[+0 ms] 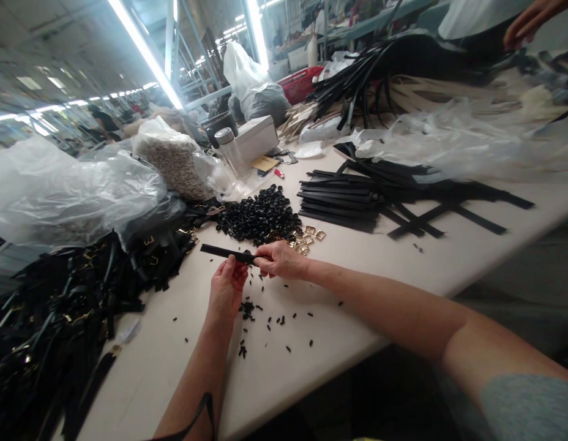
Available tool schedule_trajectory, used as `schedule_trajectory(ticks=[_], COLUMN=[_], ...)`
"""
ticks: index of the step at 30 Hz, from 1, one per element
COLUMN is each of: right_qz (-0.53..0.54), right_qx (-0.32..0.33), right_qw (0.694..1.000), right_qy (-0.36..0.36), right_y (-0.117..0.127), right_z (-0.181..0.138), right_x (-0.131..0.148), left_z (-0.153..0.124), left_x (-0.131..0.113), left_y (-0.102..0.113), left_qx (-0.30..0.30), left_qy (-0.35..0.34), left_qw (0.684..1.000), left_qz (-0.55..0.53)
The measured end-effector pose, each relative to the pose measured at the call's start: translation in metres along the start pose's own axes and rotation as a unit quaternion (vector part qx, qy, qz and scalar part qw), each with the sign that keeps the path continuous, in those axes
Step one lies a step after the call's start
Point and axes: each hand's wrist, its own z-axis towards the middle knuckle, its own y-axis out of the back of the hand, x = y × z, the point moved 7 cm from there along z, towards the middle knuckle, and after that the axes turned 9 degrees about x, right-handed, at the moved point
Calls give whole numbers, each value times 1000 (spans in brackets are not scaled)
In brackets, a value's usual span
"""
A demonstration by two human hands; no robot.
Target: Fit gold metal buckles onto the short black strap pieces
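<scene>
A short black strap (216, 250) is held level above the table by both hands. My left hand (227, 283) pinches it near its middle, thumb on top. My right hand (283, 260) is closed around its right end, and the fingers hide that end. Just beyond the hands lies a heap of small black loops (261, 214). Several gold buckles (311, 237) lie at the heap's right edge. Small black bits (248, 309) are scattered on the table below my hands.
Cut black straps (339, 199) are stacked at the right. A pile of buckled black straps (59, 306) fills the left side, beside plastic bags (82, 190). A bottle (231, 150) and white box (257, 136) stand behind the loops. Another person's hand (534, 23) shows at top right.
</scene>
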Motion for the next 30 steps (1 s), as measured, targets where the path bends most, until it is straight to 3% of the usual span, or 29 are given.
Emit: schedule_trajectory(ticks=[5,11,18,25,30], right_qz=[-30,55,91,-109,-158], right_qx=[12,74,62,-51,-39], right_qw=[999,995,994,993,986], right_qy=[-5,-23,-27,8,40], right_y=[1,-6,-7,7,7], right_z=[-1,-3,-1,-4,-4], right_x=[3,2,0,11,16], left_z=[-1,-5,-13,-13,-8], left_x=[2,2,6,-2,1], left_y=[-6,-12,-18,-20,-20], left_qx=[28,116,127,119,124], left_qy=[19,67,69,-35,-30], left_qw=[999,991,987,988,985], left_qz=[-25,-17,-68,89,116])
